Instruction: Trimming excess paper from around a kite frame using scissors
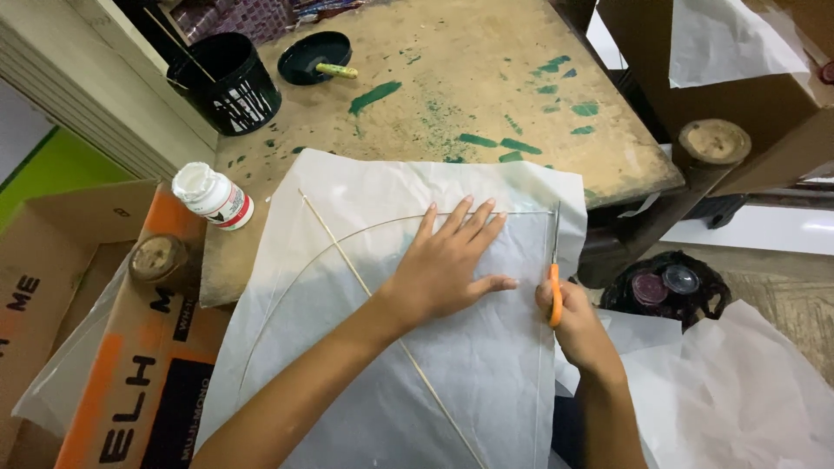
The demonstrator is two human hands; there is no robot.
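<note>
A sheet of thin white paper lies over the near edge of a worn wooden table. Under it show a straight thin stick and a curved one, forming a kite frame. My left hand lies flat on the paper with fingers spread, pressing it down. My right hand grips orange-handled scissors whose blades point away from me along the paper's right edge.
A white glue bottle stands at the table's left edge. A black bucket and a black dish sit at the back. Cardboard boxes stand to the left, loose white paper to the right.
</note>
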